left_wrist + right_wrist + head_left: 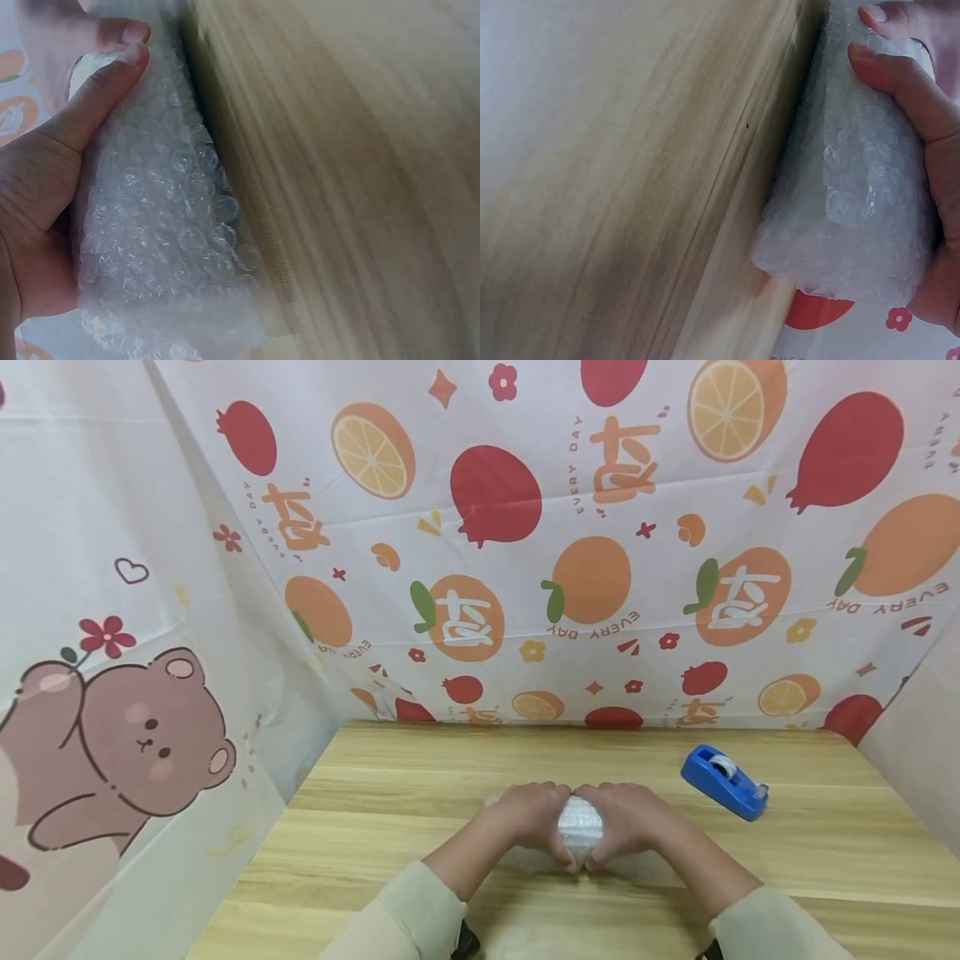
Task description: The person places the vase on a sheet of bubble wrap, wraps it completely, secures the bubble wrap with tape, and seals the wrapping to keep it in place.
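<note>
Both hands hold a roll-shaped bundle of bubble wrap [581,823] low over the wooden table, in the middle of the head view. On its left side, my left hand [531,812] grips it with the thumb on the near face. From the other side my right hand [627,817] grips it the same way, the two thumbs almost meeting. Clear bubbles cover the bundle [161,195] in the left wrist view, and what lies inside is hidden. A straight edge of the wrap runs along the bundle [862,172] in the right wrist view.
A blue tape dispenser [724,782] with a roll of tape stands on the wooden table [375,785], to the right of and beyond my hands. Fruit-printed cloth [517,577] hangs behind the table, and a bear-printed cloth [150,727] hangs at the left.
</note>
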A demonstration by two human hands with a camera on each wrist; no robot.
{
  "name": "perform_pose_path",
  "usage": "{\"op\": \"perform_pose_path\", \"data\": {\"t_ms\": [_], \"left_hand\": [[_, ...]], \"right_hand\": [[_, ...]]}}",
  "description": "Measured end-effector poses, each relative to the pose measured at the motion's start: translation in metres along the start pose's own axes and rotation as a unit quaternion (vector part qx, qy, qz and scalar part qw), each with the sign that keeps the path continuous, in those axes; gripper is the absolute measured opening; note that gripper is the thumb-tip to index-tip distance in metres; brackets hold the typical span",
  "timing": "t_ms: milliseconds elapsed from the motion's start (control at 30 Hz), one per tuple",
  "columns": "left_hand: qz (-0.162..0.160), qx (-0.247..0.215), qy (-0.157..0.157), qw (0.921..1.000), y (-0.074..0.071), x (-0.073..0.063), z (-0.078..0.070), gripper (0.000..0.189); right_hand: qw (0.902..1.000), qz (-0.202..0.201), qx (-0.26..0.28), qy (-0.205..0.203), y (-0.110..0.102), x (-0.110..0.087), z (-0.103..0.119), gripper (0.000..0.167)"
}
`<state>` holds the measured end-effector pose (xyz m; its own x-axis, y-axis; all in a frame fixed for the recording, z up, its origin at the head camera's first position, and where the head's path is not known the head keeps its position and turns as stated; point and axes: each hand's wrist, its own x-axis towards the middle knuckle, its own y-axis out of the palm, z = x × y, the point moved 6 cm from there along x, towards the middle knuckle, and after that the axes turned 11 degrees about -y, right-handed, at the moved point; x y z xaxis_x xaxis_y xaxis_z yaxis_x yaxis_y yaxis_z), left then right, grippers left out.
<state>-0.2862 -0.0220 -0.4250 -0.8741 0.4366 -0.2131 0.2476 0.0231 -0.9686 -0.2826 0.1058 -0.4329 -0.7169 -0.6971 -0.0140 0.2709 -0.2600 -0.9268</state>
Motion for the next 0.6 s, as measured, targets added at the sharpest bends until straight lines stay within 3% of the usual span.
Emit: {"op": "perform_pose_path", "data": {"t_ms": [267,600], "left_hand": [[-0.058,0.061,-0.004,0.9965,-0.0001,-0.0042,-0.0059,0.086],[-0.087,0.079,-0.001,0.993,0.0003,-0.0067,-0.0057,0.087]], "right_hand": [[0.9996,0.012,0.026,0.008,-0.0035,0.0037,-0.0019,0.079],[0.9979,0.035,0.052,0.012,-0.0046,0.0077,-0.0048,0.07]]}}
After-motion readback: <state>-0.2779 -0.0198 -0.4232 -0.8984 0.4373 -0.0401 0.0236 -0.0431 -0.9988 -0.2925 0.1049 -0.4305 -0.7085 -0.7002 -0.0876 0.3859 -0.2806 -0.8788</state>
